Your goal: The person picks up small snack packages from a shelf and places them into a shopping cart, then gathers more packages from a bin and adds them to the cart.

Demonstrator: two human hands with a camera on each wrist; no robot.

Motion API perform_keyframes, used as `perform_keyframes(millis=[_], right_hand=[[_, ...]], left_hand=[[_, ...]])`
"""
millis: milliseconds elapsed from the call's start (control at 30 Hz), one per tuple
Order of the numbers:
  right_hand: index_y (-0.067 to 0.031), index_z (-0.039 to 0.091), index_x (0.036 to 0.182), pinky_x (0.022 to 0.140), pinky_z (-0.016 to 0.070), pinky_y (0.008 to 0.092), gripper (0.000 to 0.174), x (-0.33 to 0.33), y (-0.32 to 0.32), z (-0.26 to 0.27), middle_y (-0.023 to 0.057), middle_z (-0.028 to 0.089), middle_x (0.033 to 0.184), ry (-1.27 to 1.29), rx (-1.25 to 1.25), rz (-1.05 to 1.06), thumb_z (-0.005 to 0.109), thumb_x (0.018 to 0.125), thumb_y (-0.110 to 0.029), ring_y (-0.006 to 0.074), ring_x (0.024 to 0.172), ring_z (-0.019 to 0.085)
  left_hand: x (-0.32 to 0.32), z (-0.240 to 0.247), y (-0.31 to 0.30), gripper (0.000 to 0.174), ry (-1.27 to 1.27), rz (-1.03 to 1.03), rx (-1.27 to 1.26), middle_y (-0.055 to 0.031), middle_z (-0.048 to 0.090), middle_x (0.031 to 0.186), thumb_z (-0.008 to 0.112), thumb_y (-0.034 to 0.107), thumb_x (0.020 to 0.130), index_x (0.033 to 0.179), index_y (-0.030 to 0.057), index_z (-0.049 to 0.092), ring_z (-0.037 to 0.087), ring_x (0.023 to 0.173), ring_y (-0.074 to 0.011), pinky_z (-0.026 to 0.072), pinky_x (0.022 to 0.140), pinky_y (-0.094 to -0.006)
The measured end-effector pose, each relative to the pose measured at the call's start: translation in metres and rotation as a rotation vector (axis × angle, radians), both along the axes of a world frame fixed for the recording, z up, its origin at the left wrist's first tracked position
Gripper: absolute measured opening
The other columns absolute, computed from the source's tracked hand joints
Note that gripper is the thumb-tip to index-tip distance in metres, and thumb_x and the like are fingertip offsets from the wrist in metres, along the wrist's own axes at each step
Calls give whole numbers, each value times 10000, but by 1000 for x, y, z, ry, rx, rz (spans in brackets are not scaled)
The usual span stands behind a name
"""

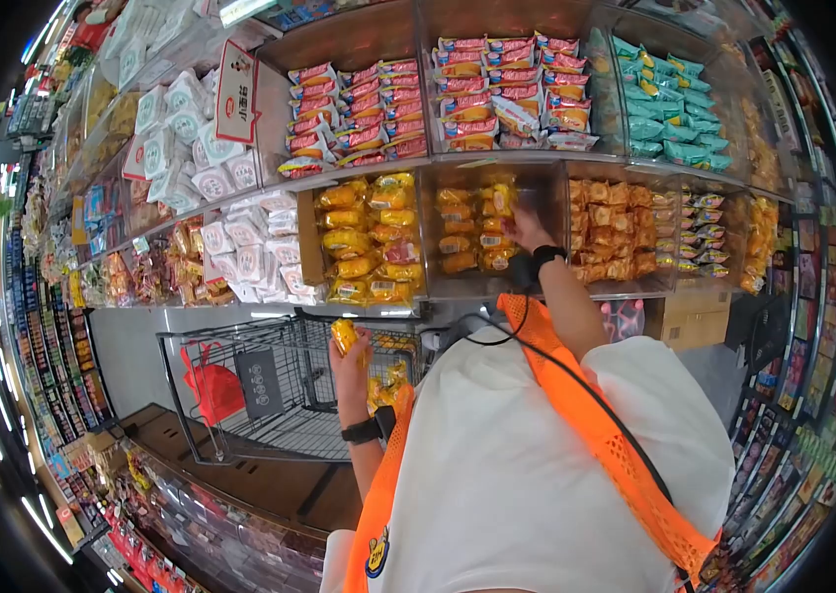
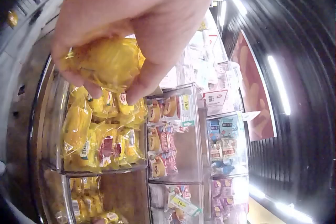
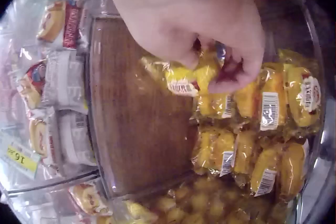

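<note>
My left hand (image 1: 349,368) holds a yellow wrapped pack (image 1: 344,336) near the cart's edge; in the left wrist view the fingers curl round this pack (image 2: 107,64). My right hand (image 1: 529,229) reaches into the middle lower bin. There, in the right wrist view, my right hand (image 3: 194,29) pinches a yellow packet (image 3: 184,79) with a barcode label. Rows of similar yellow packets (image 3: 270,111) lie beside and below it, next to the bin's bare brown floor (image 3: 142,124).
A wire shopping cart (image 1: 270,395) with a red bag (image 1: 210,383) and yellow packs (image 1: 388,383) stands at the left below the shelf. Around the bin are clear dividers and bins of pink packets (image 1: 467,99), teal packets (image 1: 665,109) and orange packets (image 1: 611,227).
</note>
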State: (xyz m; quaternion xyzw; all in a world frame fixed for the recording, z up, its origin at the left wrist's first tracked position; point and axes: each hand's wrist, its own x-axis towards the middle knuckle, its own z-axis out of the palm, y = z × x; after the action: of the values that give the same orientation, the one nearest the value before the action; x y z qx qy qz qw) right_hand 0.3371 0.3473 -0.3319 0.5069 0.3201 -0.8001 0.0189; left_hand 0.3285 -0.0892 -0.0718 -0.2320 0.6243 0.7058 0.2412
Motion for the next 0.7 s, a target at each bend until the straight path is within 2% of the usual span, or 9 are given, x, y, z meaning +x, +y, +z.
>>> perform_keyframes(millis=[167, 233, 333, 467, 500, 567, 633, 667, 700], right_hand=[[-61, 555, 998, 536, 514, 334, 258, 21, -15, -20, 111, 611, 798, -160, -168, -558, 510, 1005, -315, 233, 697, 631], [-64, 553, 987, 536, 510, 328, 271, 22, -12, -20, 113, 610, 795, -230, -199, -487, 486, 1011, -326, 222, 685, 616], [-57, 566, 982, 535, 488, 333, 306, 1, -1, -50, 105, 606, 798, -330, -218, -657, 477, 1013, -348, 218, 677, 592], [34, 605, 1161, 737, 498, 439, 484, -11, 8, 18, 174, 655, 1125, -466, 187, -282, 515, 945, -390, 320, 910, 635], [11, 607, 1154, 745, 501, 412, 463, -12, 10, 14, 160, 654, 1070, -501, 190, -314, 513, 954, -396, 310, 888, 633], [-34, 609, 1140, 759, 507, 359, 423, -22, 17, -2, 134, 652, 961, -558, 195, -370, 510, 973, -410, 290, 842, 631], [29, 599, 1210, 881, 474, 410, 496, -15, 24, -97, 178, 655, 1171, -137, 601, -251, 588, 914, -369, 324, 1034, 619], [-59, 561, 1246, 780, 525, 390, 509, -7, 31, -116, 114, 626, 1129, 101, 619, -217, 668, 880, -396, 282, 882, 639], [-85, 541, 1276, 773, 552, 415, 539, -6, 32, -121, 99, 630, 1118, 25, 383, -255, 712, 849, -367, 271, 897, 645]], left_hand=[[-4, 7, 2, 410, 39, 28, 42, -32, 593, 1071, 684, 10, 831, 1187, 90, 497, 605, 1033, -174, 465, 721, -272], [-6, 4, 3, 391, 37, 33, 56, -33, 593, 1095, 679, 11, 832, 1170, 92, 501, 602, 1045, -174, 465, 726, -272], [0, 4, 1, 380, 3, -1, 29, -45, 582, 1159, 654, 24, 851, 1192, 94, 500, 586, 1107, -189, 469, 779, -296], [1, 13, 15, 366, -15, 53, -28, -53, 593, 1111, 648, 15, 852, 1176, 88, 493, 592, 1031, -178, 466, 750, -289], [1, 16, 18, 354, 4, 58, -31, -52, 604, 1063, 656, 14, 845, 1153, 79, 493, 597, 952, -167, 463, 723, -283], [1, 6, 14, 338, 55, 10, -39, -52, 620, 1016, 658, 8, 839, 1133, 72, 505, 613, 901, -161, 469, 695, -278], [6, -24, -10, 330, 144, -72, -56, -53, 631, 1018, 646, 0, 841, 1140, 78, 527, 633, 959, -172, 485, 692, -278], [8, -23, -7, 308, 134, -24, -72, -51, 640, 965, 658, 7, 833, 1112, 63, 539, 633, 887, -162, 489, 662, -277], [9, -17, -1, 311, 119, -29, -93, -52, 639, 969, 666, 15, 832, 1110, 62, 535, 628, 878, -157, 491, 674, -278]])
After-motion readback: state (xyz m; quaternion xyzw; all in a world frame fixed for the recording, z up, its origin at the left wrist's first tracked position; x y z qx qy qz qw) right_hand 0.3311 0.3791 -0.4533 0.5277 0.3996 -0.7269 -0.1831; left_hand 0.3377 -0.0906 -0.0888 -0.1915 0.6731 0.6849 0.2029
